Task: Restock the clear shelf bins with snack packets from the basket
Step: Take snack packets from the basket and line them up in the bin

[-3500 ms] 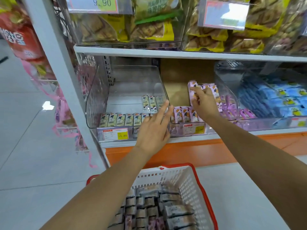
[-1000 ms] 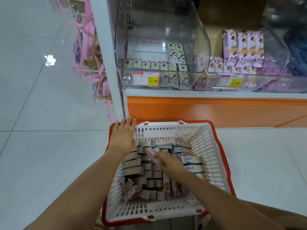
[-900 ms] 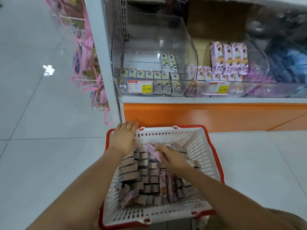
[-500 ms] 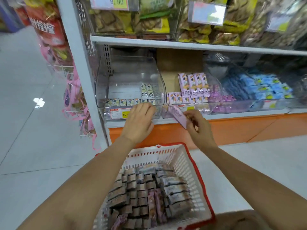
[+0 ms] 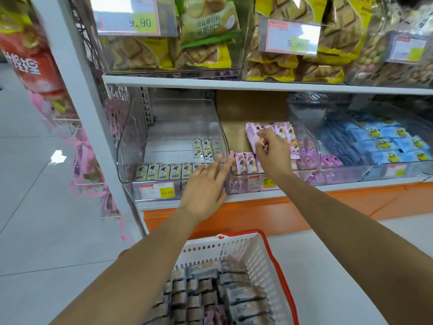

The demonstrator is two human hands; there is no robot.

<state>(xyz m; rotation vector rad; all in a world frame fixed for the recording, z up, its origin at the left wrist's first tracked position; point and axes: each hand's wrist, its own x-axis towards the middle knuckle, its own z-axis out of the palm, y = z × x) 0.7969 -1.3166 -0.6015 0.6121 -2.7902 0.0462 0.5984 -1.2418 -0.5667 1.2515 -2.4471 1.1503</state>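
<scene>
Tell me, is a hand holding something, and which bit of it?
The right hand pinches a pink snack packet by its right edge. The left hand holds nothing.

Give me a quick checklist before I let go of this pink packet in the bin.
1. Grip on packet: ok. The right hand pinches the pink packet.
2. Correct bin: ok. It is inside the middle bin, among matching ones.
3. Slot: ok. It stands at the left end of the back row.
4. Seated on what lies below: cannot tell. The hand hides its lower end.
5. Left hand clear: ok. The left hand is open at the bins' front edge, apart from the packet.
6. More stock: ok. The basket holds further packets.
</scene>
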